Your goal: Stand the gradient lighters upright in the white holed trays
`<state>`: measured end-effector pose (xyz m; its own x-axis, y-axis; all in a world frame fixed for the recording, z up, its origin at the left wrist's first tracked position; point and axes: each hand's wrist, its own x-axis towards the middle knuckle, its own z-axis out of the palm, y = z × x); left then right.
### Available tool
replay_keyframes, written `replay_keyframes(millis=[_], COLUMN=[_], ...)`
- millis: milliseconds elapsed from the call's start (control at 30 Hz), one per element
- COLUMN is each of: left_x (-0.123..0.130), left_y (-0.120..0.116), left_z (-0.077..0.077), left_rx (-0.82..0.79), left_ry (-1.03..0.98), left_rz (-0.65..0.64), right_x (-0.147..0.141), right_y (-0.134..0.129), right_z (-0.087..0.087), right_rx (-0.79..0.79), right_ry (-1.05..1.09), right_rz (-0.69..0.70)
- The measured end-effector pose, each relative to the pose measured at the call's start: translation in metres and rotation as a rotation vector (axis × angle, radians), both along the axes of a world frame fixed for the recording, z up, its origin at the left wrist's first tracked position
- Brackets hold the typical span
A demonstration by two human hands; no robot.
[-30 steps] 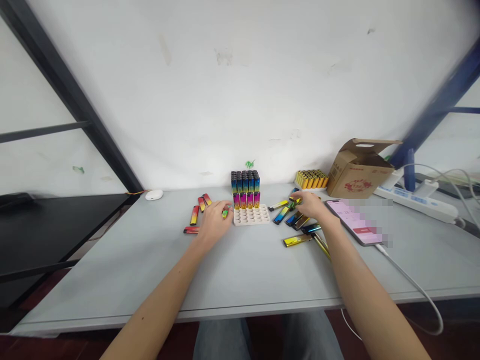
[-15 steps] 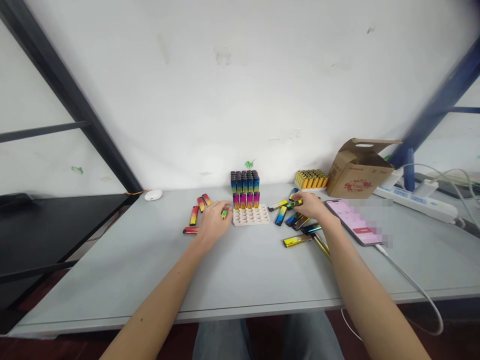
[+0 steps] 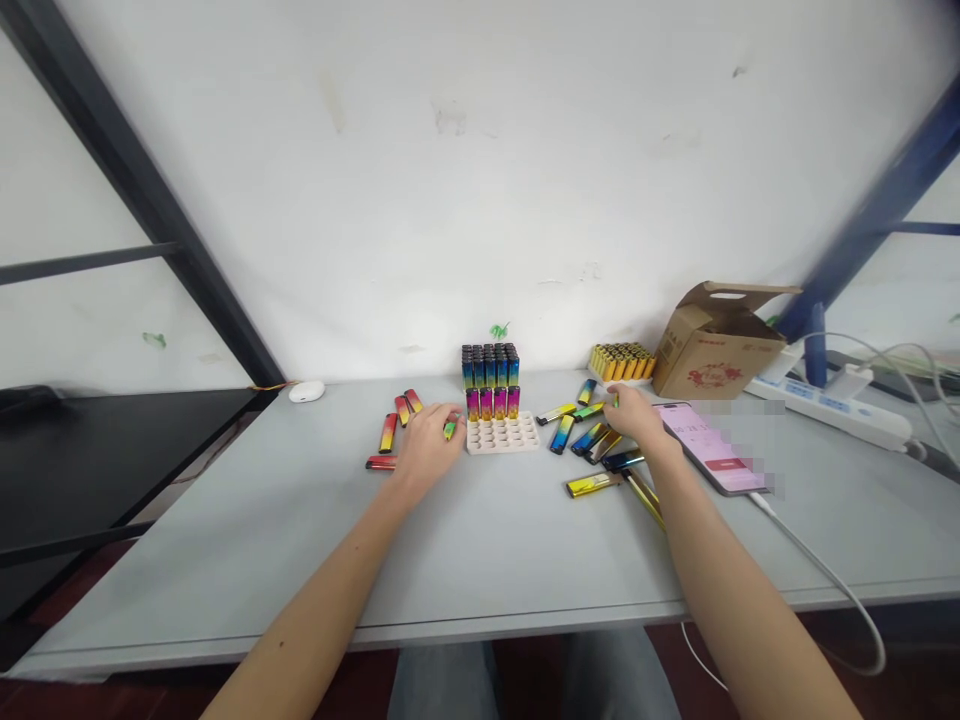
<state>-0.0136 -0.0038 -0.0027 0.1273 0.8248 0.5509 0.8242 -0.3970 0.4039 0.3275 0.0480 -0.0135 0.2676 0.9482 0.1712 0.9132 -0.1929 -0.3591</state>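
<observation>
My left hand is closed on a green lighter, just left of a white tray with round holes. Four or so purple lighters stand in the tray's back row, and behind them rises a block of upright blue lighters. My right hand hovers over the right-hand pile with its fingers pinched; a bit of green shows at the fingertips, apparently a lighter. Close to it lie another green lighter, a yellow lighter and a blue lighter.
Several red lighters lie left of my left hand. Yellow lighters stand in a second tray at the wall, beside an open cardboard box. A phone on a cable, a power strip and a white case rest on the table.
My right hand has shifted slightly to the right, away from the green lighter, which now lies uncovered. My left hand stays by the tray with its lighter.
</observation>
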Motion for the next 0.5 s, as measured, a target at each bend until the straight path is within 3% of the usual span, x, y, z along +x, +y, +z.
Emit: replay_keyframes(millis=[267, 500], left_x=[-0.0001, 0.0002], left_y=[-0.0019, -0.0027], left_z=[0.0022, 0.0027], left_rx=[-0.026, -0.011], left_ry=[0.007, 0.001], left_rz=[-0.009, -0.012], right_x=[0.0008, -0.0062], right_y=[0.0031, -0.0024], right_z=[-0.0012, -0.0002], right_rx=[0.056, -0.008], right_ry=[0.092, -0.147], right_rz=[0.08, -0.103])
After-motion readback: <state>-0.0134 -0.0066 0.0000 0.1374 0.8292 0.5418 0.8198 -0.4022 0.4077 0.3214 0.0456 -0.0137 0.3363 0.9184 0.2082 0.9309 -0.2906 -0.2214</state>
